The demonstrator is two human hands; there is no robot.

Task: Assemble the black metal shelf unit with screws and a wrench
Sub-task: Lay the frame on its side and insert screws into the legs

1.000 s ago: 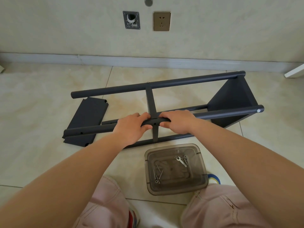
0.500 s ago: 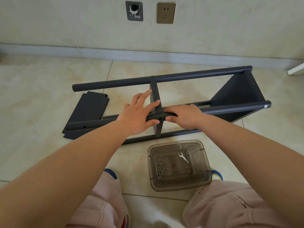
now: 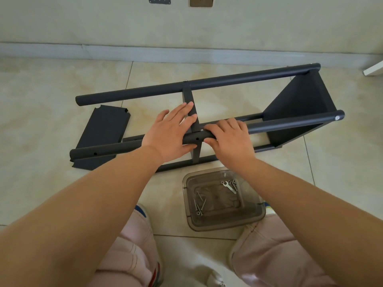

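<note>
The black metal shelf frame [image 3: 207, 82] lies on its side on the tiled floor, with one shelf panel [image 3: 298, 106] fitted at its right end. My left hand [image 3: 172, 131] lies flat with straight fingers over the near tube [image 3: 290, 123] and the cross bar [image 3: 189, 100] at the middle joint. My right hand [image 3: 230, 139] grips the near tube just right of that joint. A loose black panel [image 3: 101, 133] lies on the floor under the frame's left end. A clear plastic box [image 3: 222, 200] near my knees holds a small wrench [image 3: 229, 186] and several screws [image 3: 199, 204].
The wall and its baseboard [image 3: 186, 54] run close behind the frame. A white object's edge [image 3: 374, 68] shows at the far right. My knees in pink trousers [image 3: 128, 255] and my shoes flank the box at the bottom.
My left hand has let go of the near tube and now lies flat with fingers spread over the joint. My right hand keeps its grip. The view has tilted down.
</note>
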